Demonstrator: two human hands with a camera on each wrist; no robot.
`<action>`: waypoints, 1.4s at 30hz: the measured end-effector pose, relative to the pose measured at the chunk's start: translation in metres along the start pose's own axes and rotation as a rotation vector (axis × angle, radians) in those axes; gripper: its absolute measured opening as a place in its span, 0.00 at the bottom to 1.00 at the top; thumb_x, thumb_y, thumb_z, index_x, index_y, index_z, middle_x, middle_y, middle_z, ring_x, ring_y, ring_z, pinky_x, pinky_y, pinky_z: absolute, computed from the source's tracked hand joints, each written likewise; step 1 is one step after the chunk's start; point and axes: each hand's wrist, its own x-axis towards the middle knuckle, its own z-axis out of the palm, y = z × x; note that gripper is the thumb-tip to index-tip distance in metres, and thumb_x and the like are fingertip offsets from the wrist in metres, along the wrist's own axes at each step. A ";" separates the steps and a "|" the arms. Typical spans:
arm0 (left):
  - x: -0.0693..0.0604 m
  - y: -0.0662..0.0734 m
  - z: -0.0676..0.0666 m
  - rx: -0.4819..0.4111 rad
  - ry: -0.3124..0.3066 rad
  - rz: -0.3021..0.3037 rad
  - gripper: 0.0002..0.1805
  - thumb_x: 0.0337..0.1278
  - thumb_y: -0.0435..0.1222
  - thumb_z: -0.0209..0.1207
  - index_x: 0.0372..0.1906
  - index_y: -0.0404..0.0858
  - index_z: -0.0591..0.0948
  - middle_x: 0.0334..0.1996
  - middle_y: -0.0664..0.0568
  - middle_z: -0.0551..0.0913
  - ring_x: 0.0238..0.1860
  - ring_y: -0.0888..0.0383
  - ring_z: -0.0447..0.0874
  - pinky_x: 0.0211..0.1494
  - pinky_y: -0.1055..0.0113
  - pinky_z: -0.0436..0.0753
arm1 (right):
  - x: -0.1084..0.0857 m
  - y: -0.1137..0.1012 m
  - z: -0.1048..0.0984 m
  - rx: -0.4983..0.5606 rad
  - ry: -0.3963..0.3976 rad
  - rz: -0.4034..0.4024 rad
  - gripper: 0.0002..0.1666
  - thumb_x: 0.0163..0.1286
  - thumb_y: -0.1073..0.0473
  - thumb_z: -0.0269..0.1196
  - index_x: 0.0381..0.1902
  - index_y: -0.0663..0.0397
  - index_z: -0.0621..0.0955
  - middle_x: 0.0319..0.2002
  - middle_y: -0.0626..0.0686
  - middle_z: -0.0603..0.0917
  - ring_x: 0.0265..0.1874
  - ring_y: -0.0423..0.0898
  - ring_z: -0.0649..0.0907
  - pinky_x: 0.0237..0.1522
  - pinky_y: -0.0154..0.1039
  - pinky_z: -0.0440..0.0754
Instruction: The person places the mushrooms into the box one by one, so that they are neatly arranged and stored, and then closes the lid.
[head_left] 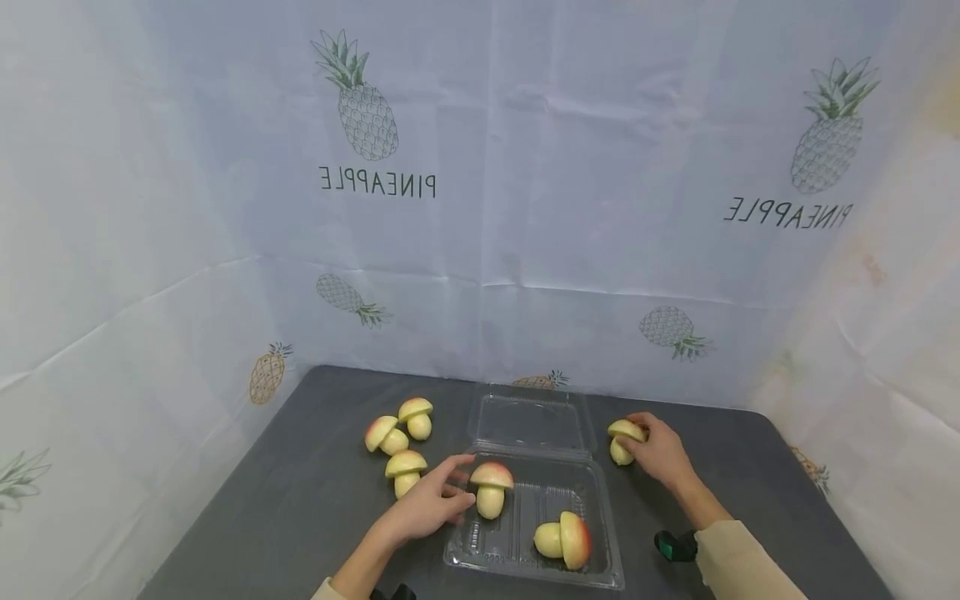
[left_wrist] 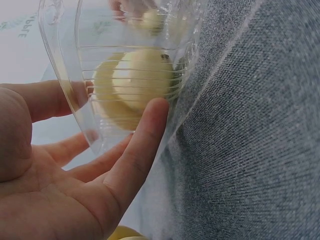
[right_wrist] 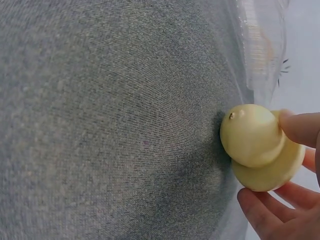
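Yellow toy mushroom (head_left: pixel 622 442) just right of the clear plastic clamshell tray (head_left: pixel 529 497), down at the dark tabletop (head_left: pixel 285 508), pinched between thumb and fingers of the right hand (head_left: pixel 664 456). Left hand (head_left: pixel 429 503) at the tray's left wall, fingers spread apart; contact with the plastic hard to tell. In the tray, two red-tinged mushrooms: upright-looking one (head_left: pixel 491 490) left and far, tipped one (head_left: pixel 564 540) right and near. Three loose mushrooms (head_left: pixel 406 463) farther left. Lid (head_left: pixel 531 421) open, far side.

pale, creased cloth (head_left: pixel 525 242), printed with pineapples (head_left: pixel 367 121) and mirrored lettering (head_left: pixel 377 182), lines three sides of dark grey bench (head_left: pixel 285 500); light diffuse.
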 end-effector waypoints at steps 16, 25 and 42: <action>0.002 0.003 -0.002 -0.004 -0.003 -0.008 0.35 0.72 0.36 0.60 0.77 0.36 0.61 0.64 0.33 0.69 0.52 0.48 0.81 0.42 0.56 0.87 | -0.010 -0.006 -0.004 0.078 -0.016 0.051 0.29 0.69 0.49 0.70 0.57 0.64 0.77 0.51 0.66 0.81 0.49 0.61 0.82 0.34 0.42 0.82; 0.000 0.001 -0.004 -0.001 0.003 0.000 0.35 0.72 0.34 0.60 0.78 0.35 0.60 0.63 0.32 0.70 0.53 0.45 0.81 0.42 0.53 0.87 | -0.025 -0.024 -0.012 0.076 -0.027 0.027 0.33 0.70 0.44 0.69 0.61 0.62 0.77 0.51 0.62 0.83 0.48 0.57 0.83 0.36 0.42 0.82; -0.001 0.002 0.000 0.003 -0.005 0.006 0.35 0.72 0.34 0.60 0.77 0.34 0.60 0.63 0.32 0.70 0.52 0.46 0.81 0.42 0.53 0.87 | -0.055 -0.082 -0.019 0.146 -0.047 -0.062 0.27 0.70 0.47 0.70 0.60 0.56 0.79 0.53 0.56 0.82 0.49 0.53 0.83 0.37 0.39 0.83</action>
